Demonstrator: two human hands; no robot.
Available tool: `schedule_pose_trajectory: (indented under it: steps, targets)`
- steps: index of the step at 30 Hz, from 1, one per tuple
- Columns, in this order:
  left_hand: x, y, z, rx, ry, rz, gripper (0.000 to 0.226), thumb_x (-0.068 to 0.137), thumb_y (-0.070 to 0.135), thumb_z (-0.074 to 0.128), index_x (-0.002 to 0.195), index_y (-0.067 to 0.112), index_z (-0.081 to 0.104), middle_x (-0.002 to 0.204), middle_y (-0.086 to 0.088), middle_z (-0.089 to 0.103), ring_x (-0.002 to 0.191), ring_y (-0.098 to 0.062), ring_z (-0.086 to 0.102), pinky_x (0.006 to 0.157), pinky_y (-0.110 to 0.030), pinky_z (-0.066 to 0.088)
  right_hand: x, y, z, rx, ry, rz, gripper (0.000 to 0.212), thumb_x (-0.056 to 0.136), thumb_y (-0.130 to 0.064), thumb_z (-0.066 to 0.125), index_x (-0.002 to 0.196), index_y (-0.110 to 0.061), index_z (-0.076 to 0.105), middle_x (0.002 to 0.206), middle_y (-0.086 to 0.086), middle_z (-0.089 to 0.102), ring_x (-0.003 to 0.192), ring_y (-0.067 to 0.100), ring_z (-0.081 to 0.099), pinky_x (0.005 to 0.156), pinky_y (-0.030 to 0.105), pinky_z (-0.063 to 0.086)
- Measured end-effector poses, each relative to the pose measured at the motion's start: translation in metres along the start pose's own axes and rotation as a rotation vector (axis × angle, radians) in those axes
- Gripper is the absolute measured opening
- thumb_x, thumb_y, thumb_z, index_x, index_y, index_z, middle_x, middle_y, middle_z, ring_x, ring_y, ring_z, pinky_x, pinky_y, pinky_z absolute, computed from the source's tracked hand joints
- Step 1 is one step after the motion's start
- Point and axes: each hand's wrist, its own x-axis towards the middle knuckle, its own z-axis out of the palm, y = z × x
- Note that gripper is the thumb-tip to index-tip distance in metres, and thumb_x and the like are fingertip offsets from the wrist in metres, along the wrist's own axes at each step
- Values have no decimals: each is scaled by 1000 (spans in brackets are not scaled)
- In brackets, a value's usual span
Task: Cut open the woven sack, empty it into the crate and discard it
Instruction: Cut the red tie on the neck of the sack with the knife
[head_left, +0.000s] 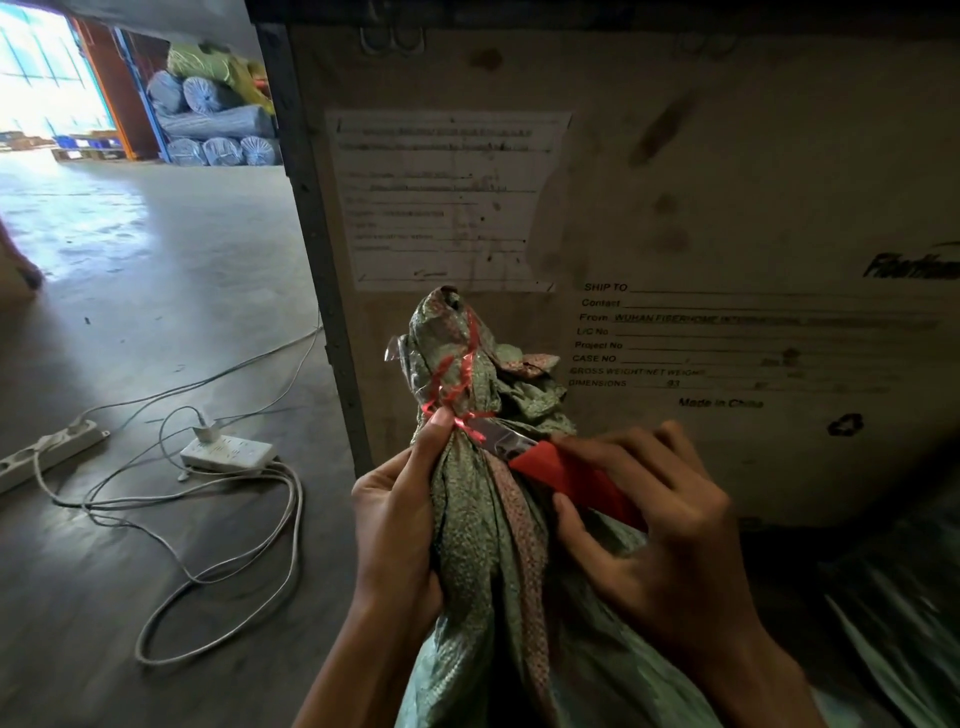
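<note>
Gripping woven sack (467, 551) at its bunched neck: left hand (397, 519), curled tight; right hand (670, 545) holds knife (550, 465) against red tie (461, 387). Fabric soft, probably slippery.

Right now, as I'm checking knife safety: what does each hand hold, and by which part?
The left hand grips the woven sack by its gathered neck, below the red tie. The right hand holds the knife by its red handle.

The crate wall (701, 182) stands just behind the sack (467, 545), blocking forward reach. To the left the floor (171, 291) lies open, crossed by power strips (228, 453) and looping cables (298, 514).
</note>
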Motion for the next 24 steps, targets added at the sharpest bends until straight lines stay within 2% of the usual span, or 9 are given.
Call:
schedule_pose_trajectory:
  steps: [5,10,15,19,24]
  targets:
    - [1,-4,1,2,8,-7,33,78,35,73,74,3,75,72,-14,70,58,-23,66,63,-33,58,0,1,4,6,2,3,38,85,-31,69,119,-13,72,105,-1,68,97,15,54,78,26,51]
    - [2,-6,1,21,48,22,33,72,37,75,73,4,76,73,-14,70,60,-24,66,67,-34,57,0,2,5,27,-13,19,40,86,-34,67,121,-14,70,107,-2,67,101,12,53,79,26,53]
    - [2,-7,1,34,98,51,38,71,37,78,80,-1,75,74,-16,70,61,-26,66,65,-34,58,1,-1,3,46,-10,71,39,81,-38,68,113,-18,72,101,-6,67,95,10,53,77,15,45]
    - [4,-7,1,7,115,36,35,78,32,75,85,-3,76,79,-17,72,64,-25,70,62,-34,61,1,-4,3,71,-20,146,38,78,-44,65,109,-23,72,99,-9,68,90,12,56,72,21,49]
    - [7,-7,-3,-7,124,25,40,82,31,73,95,-7,74,97,-24,74,75,-30,72,72,-41,62,2,4,0,111,-16,195,37,77,-44,65,105,-22,75,96,-9,71,88,12,60,70,29,53]
